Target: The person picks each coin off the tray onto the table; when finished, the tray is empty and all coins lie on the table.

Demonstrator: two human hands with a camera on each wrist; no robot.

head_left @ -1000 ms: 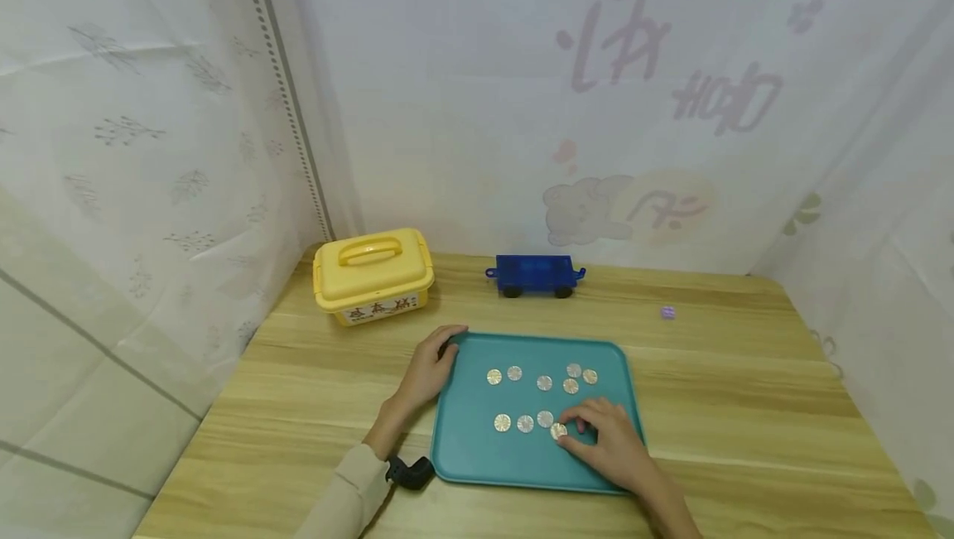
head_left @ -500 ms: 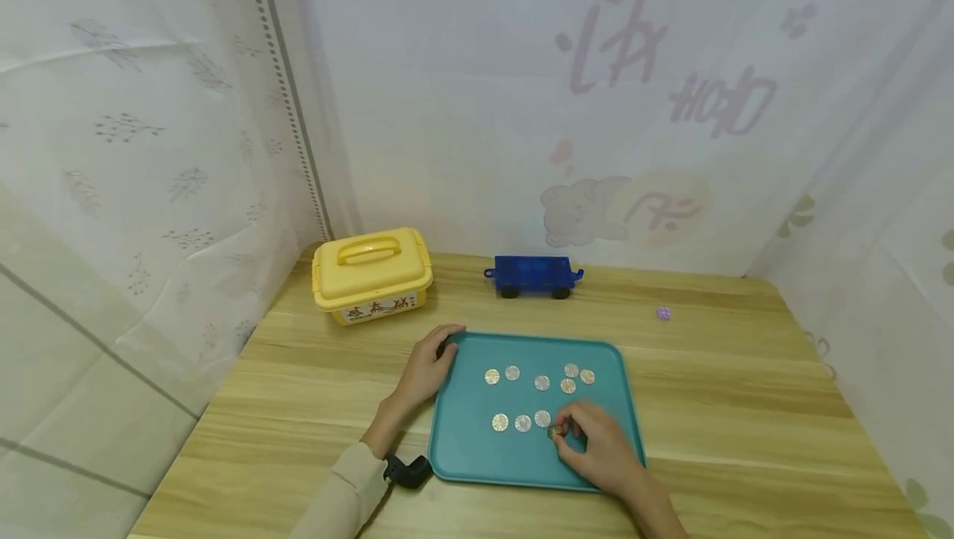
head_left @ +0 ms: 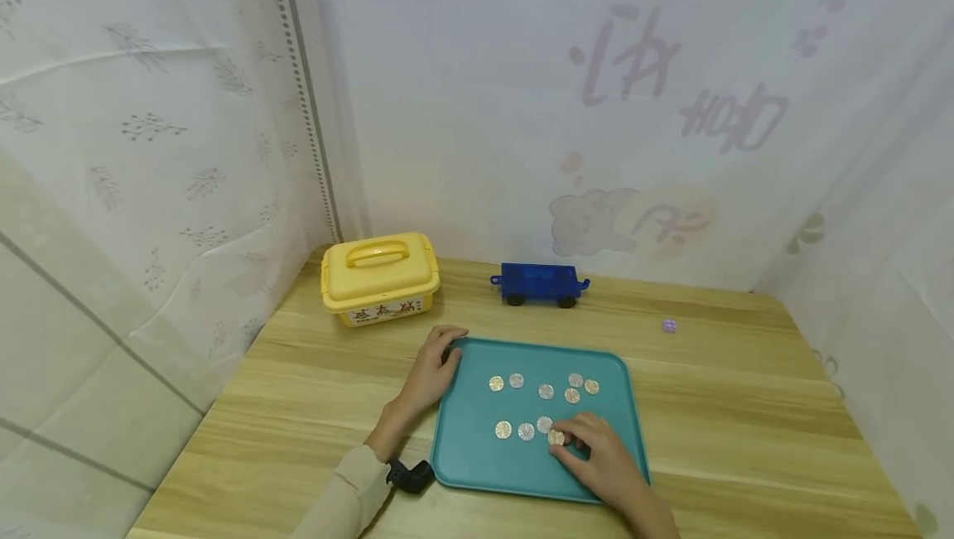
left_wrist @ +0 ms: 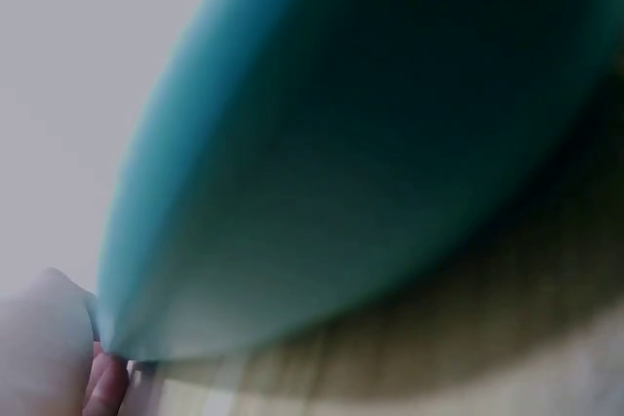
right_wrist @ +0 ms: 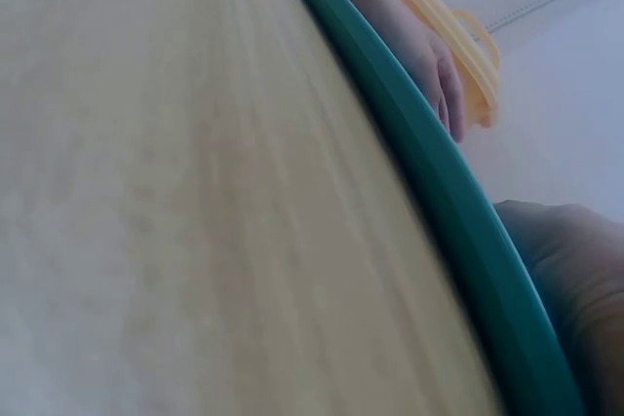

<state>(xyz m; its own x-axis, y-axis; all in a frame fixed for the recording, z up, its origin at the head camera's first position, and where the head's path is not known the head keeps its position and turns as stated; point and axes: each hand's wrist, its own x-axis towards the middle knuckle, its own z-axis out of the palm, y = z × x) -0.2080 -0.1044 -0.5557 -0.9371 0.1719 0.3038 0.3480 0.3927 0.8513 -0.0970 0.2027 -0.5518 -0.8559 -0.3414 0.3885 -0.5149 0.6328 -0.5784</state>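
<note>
In the head view, a teal tray (head_left: 492,469) lies on the wooden table, with two loose rows of gold and silver round coins on it. My left hand (head_left: 431,369) grips the tray's far left corner, thumb over the rim; in the left wrist view that hand (left_wrist: 49,348) is partly cut off at the corner. Over the tray's near right part, my right hand (head_left: 604,458) pinches a gold coin (head_left: 556,437) between thumb and index finger. This coin is beside and slightly in front of a silver coin (head_left: 545,425) in the nearer row.
A yellow lidded box (head_left: 382,278) with a handle stands at the back left. Behind the tray is a blue toy wagon (head_left: 540,283). A small purple block (head_left: 670,326) lies at the back right. The left wrist carries a black device (head_left: 411,477).
The right hand has tilted up the gold coin at the row's right end and now holds it face up, close to its neighbour. The left hand keeps its place; the head view shifted slightly.
</note>
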